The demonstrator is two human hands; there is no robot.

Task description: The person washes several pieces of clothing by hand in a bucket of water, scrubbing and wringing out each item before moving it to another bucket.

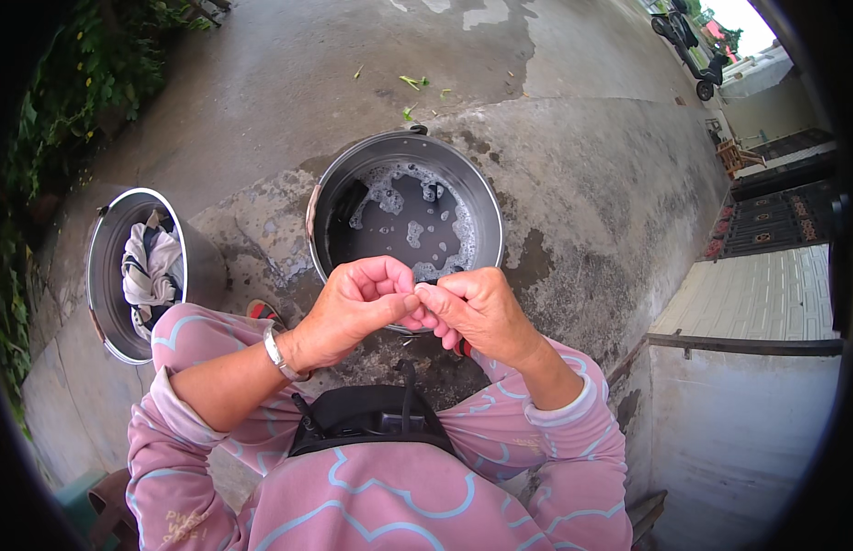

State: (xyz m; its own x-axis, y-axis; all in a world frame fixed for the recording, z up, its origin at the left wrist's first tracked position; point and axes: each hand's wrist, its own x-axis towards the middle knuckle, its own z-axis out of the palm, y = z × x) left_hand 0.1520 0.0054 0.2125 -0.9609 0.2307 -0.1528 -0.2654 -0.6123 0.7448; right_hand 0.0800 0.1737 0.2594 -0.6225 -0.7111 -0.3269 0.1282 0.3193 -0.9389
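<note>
My left hand (357, 303) and my right hand (486, 312) meet fingertip to fingertip over the near rim of a metal bucket (485, 207). Thumbs and forefingers are pinched together on both sides. Whatever lies between them is too small or hidden to make out. A silver bracelet (277, 354) circles my left wrist. Greyish water (394, 220) with patches of white suds (413, 234) is in the bucket. Something dark sits in the water along its left inner wall, too unclear to name.
To the left, a second metal bucket (204, 266) holds bunched white and dark cloth (152, 262). Green leaf scraps (413, 83) lie on the wet concrete beyond. Leafy plants (86, 83) line the left side. A scooter (691, 46) and a small wooden chair (737, 158) stand far right.
</note>
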